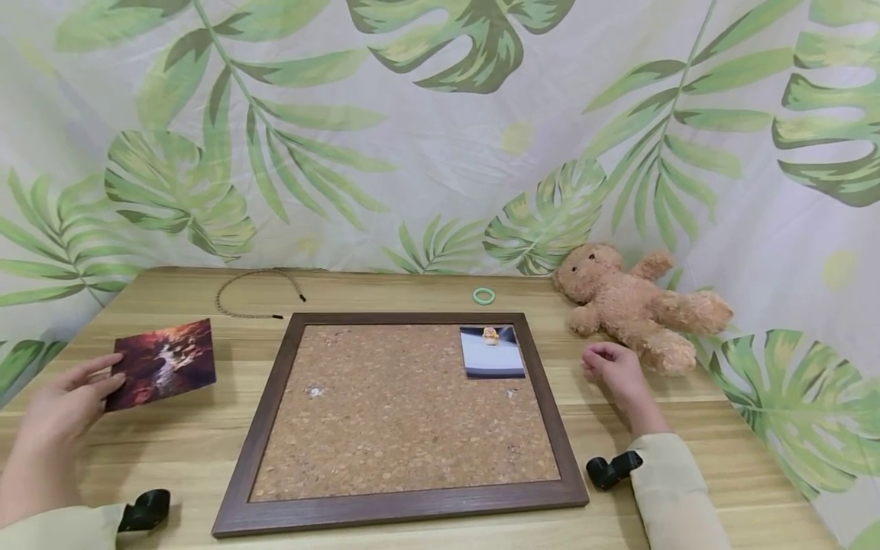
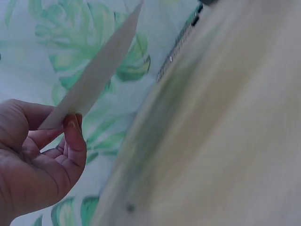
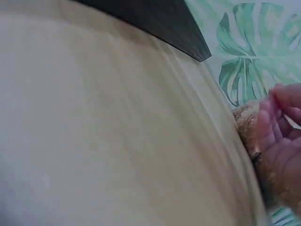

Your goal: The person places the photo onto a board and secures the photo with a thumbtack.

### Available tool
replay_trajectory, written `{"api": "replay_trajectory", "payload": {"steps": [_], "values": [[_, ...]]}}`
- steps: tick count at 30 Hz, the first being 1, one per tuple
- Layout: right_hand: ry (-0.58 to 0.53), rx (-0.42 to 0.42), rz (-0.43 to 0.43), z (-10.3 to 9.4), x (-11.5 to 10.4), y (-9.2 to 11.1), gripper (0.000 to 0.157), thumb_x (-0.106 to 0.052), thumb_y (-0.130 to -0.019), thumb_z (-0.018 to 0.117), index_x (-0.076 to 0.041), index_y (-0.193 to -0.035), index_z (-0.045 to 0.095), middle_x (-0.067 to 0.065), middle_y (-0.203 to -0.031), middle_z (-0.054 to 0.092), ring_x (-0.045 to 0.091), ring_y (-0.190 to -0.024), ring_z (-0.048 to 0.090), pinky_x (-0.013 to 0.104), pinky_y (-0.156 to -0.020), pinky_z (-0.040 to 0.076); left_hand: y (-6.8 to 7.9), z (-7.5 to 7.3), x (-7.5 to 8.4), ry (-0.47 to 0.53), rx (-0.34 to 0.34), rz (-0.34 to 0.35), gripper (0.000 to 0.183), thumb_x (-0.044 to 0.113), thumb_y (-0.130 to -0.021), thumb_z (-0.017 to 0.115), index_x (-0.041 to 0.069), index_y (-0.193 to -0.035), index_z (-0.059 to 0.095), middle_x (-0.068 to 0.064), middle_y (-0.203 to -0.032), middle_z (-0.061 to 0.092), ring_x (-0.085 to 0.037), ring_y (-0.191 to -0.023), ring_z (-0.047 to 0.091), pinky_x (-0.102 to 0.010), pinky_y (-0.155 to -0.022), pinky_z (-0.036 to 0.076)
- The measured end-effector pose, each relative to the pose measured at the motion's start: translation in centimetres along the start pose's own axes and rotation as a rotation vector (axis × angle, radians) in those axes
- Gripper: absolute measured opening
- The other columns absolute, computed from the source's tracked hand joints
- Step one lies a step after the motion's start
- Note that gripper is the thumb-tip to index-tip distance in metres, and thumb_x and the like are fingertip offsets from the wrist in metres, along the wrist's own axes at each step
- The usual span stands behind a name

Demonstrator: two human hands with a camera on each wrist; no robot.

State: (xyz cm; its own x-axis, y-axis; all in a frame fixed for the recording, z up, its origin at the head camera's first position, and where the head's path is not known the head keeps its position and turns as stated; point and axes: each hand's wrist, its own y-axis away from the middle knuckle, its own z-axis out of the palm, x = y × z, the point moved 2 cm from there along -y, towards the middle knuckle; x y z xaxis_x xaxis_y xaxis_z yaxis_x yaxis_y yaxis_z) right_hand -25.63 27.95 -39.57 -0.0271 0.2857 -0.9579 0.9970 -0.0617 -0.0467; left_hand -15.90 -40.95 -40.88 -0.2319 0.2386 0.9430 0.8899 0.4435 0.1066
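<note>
My left hand (image 1: pixel 65 409) pinches a photo print (image 1: pixel 165 365) at its left edge, between thumb and fingers. The print shows a dark red and orange scene with a pale streak, and it is tilted above the table. In the left wrist view the photo's plain back (image 2: pixel 96 75) faces the camera. My right hand (image 1: pixel 615 370) is beside the teddy bear, fingers curled and thumb against the index finger. Whether something small is between those fingertips cannot be made out. A framed cork board (image 1: pixel 406 435) lies between the hands, with a second photo (image 1: pixel 493 359) at its upper right corner.
A brown teddy bear (image 1: pixel 626 302) lies at the back right of the wooden table (image 1: pixel 385 294). Behind the board are a green ring (image 1: pixel 484 296) and a thin headband (image 1: pixel 218 299). A leaf-print cloth (image 1: pixel 440 153) hangs along the back.
</note>
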Motion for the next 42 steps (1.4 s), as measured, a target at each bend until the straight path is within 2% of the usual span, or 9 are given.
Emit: {"api": "replay_trajectory", "payload": {"steps": [4,8,13,16,20,28,32,38,42], "values": [[0.068,-0.045,-0.012,0.2,-1.0,-0.5,0.032,-0.013,-0.086,0.053,0.016,-0.100,0.052,0.009,-0.074,0.056,0.010,-0.062,0.053,0.029,-0.060,0.046,-2.7,1.0,-0.4,0.262,-0.099,0.030,0.050,0.022,-0.077,0.064,0.030,-0.124,0.048,0.008,-0.095,0.042,-0.001,-0.058,0.042,-0.020,-0.042,0.036],[0.102,-0.095,-0.046,0.9,-2.4,-1.1,0.032,-0.016,-0.087,0.053,0.014,-0.098,0.054,0.009,-0.068,0.052,0.010,-0.055,0.046,0.031,-0.054,0.043,-5.4,2.6,-0.9,0.352,-0.141,0.053,0.050,0.022,-0.072,0.070,0.028,-0.119,0.054,0.003,-0.098,0.044,-0.001,-0.061,0.046,-0.018,-0.046,0.040],[0.101,-0.150,-0.077,2.0,-4.4,-1.8,0.027,-0.008,-0.088,0.049,0.013,-0.103,0.053,0.016,-0.076,0.055,0.014,-0.062,0.054,0.033,-0.060,0.047,-3.6,6.2,2.9,0.330,-0.184,0.068,0.044,0.018,-0.075,0.067,0.025,-0.117,0.056,0.004,-0.092,0.047,-0.001,-0.053,0.043,-0.017,-0.045,0.039],[0.071,-0.177,-0.090,2.8,-5.5,-2.3,0.027,-0.002,-0.089,0.045,0.015,-0.109,0.050,0.020,-0.083,0.056,0.020,-0.070,0.059,0.032,-0.065,0.048,-2.6,8.1,4.6,0.285,-0.212,0.065,0.042,0.019,-0.077,0.065,0.026,-0.118,0.055,0.004,-0.091,0.046,0.000,-0.054,0.045,-0.016,-0.048,0.040],[0.029,-0.196,-0.104,4.2,-6.8,-2.8,0.026,0.001,-0.088,0.044,0.018,-0.108,0.049,0.018,-0.078,0.057,0.015,-0.064,0.059,0.027,-0.061,0.049,-2.6,10.3,5.3,0.200,-0.234,0.074,0.043,0.025,-0.076,0.066,0.028,-0.117,0.055,0.005,-0.093,0.046,0.001,-0.061,0.047,-0.016,-0.053,0.042],[-0.039,-0.224,-0.129,7.3,-8.9,-3.3,0.025,-0.004,-0.088,0.046,0.015,-0.103,0.053,0.018,-0.077,0.058,0.011,-0.059,0.058,0.025,-0.057,0.049,0.5,14.8,8.3,0.062,-0.275,0.133,0.048,0.017,-0.084,0.057,0.001,-0.126,0.042,-0.008,-0.098,0.044,-0.003,-0.068,0.046,-0.017,-0.056,0.042],[-0.084,-0.223,-0.128,8.9,-9.3,-3.5,0.026,-0.007,-0.090,0.044,0.014,-0.102,0.053,0.020,-0.081,0.057,0.013,-0.062,0.059,0.026,-0.060,0.049,1.6,16.3,8.8,-0.075,-0.329,0.161,0.049,0.016,-0.086,0.053,-0.004,-0.128,0.038,-0.017,-0.111,0.044,-0.002,-0.071,0.044,-0.018,-0.060,0.041],[-0.146,-0.201,-0.125,10.6,-9.4,-3.8,0.026,-0.003,-0.090,0.042,0.017,-0.105,0.050,0.027,-0.089,0.056,0.015,-0.070,0.060,0.033,-0.070,0.047,1.5,17.7,8.1,-0.155,-0.314,0.183,0.041,0.006,-0.085,0.052,-0.008,-0.122,0.043,-0.020,-0.102,0.049,-0.008,-0.062,0.044,-0.022,-0.054,0.039],[-0.201,-0.177,-0.126,11.8,-9.3,-4.1,0.024,0.003,-0.087,0.047,0.017,-0.106,0.051,0.029,-0.094,0.056,0.017,-0.074,0.061,0.030,-0.071,0.047,1.3,18.1,7.7,-0.199,-0.311,0.200,0.040,0.006,-0.084,0.053,-0.008,-0.120,0.045,-0.025,-0.107,0.049,-0.019,-0.081,0.047,-0.025,-0.061,0.041]]}}
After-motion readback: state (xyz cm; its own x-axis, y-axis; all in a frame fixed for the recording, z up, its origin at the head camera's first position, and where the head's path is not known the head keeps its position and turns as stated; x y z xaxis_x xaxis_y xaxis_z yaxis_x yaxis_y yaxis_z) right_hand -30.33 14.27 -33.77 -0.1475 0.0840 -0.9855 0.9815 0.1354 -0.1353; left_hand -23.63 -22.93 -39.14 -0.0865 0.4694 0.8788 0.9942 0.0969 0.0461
